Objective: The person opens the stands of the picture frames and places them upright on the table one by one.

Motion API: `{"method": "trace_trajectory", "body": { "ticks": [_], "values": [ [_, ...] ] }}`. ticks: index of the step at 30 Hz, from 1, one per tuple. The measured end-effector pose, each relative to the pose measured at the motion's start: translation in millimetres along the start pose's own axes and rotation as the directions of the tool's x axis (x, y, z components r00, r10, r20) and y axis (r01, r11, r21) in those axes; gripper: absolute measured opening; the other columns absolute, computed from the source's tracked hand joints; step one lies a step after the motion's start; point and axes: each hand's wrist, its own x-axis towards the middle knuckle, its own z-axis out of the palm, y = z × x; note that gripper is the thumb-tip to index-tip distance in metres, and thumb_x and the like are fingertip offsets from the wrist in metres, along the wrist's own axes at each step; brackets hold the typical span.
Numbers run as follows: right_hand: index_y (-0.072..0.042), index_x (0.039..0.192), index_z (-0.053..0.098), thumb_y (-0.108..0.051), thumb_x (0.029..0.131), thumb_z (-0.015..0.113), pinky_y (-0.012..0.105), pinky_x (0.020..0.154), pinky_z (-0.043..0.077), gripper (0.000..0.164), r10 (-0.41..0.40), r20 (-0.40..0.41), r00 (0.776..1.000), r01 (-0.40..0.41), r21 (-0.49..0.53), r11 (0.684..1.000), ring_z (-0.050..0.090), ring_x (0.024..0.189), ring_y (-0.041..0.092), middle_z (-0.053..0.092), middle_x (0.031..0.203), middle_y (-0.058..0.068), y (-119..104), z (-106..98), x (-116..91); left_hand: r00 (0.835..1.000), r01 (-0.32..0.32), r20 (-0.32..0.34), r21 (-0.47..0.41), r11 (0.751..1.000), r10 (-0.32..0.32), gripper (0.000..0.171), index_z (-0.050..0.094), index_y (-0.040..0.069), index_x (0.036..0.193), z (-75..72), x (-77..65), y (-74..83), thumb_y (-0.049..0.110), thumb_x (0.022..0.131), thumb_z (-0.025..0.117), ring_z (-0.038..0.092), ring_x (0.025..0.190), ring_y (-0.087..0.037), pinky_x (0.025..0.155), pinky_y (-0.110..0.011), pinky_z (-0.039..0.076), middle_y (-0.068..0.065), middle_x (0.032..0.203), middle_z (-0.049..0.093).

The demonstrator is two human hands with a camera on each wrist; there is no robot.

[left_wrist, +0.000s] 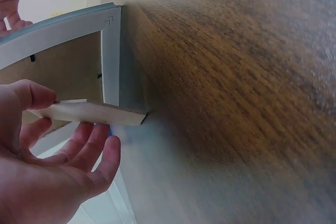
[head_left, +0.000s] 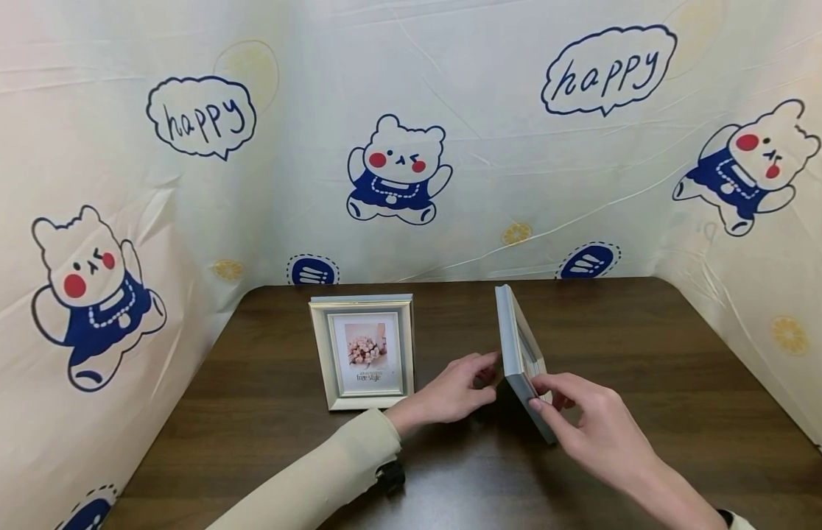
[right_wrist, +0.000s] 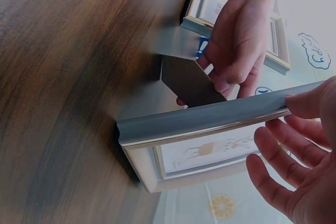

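Observation:
A blue-grey picture frame (head_left: 510, 342) stands on the table, seen nearly edge-on in the head view. My right hand (head_left: 599, 427) grips its near side edge between thumb and fingers. Behind the frame, my left hand (head_left: 454, 390) pinches the flat support leg (left_wrist: 94, 113), which juts out from the brown backboard in the left wrist view. The leg's dark face (right_wrist: 191, 85) shows in the right wrist view, its end at or close to the table. A drawing behind a pale inner border fills the frame's front. In the head view the left fingertips are partly hidden.
A second picture frame (head_left: 321, 361), with a flower print and pale gold border, stands upright to the left, beyond my left forearm. The dark wooden table (head_left: 650, 353) ends at a printed cloth backdrop (head_left: 490, 162) at the back and sides.

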Motion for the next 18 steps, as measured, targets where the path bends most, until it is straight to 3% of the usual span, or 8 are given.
{"method": "trace_trajectory", "body": {
  "ticks": [8,18],
  "values": [
    [-0.019,0.11,0.076,0.003,0.082,0.086,0.018,0.054,0.05,0.037,0.011,0.004,1.0,-0.011,-0.01,1.0,0.061,0.079,0.005,0.068,0.094,-0.013,-0.7,-1.3,-1.1,1.0,0.017,-0.016,-0.017,1.0,-0.018,0.058,0.046,0.002,0.157,1.8,-1.3,1.5,0.007,0.101,0.061,0.063,0.119,-0.02,0.101,-0.034,0.052,-0.013,0.133,0.063],
    [-0.02,0.108,0.076,0.003,0.082,0.086,0.017,0.055,0.049,0.036,0.01,0.001,1.0,-0.01,-0.008,1.0,0.061,0.078,0.004,0.067,0.093,-0.014,-1.6,-1.4,-0.7,0.988,0.018,-0.149,-0.06,0.998,-0.027,0.051,0.052,0.003,0.153,3.8,-3.3,7.5,0.011,0.103,0.062,0.064,0.119,-0.021,0.101,-0.039,0.052,-0.012,0.129,0.066]
  ]
}}
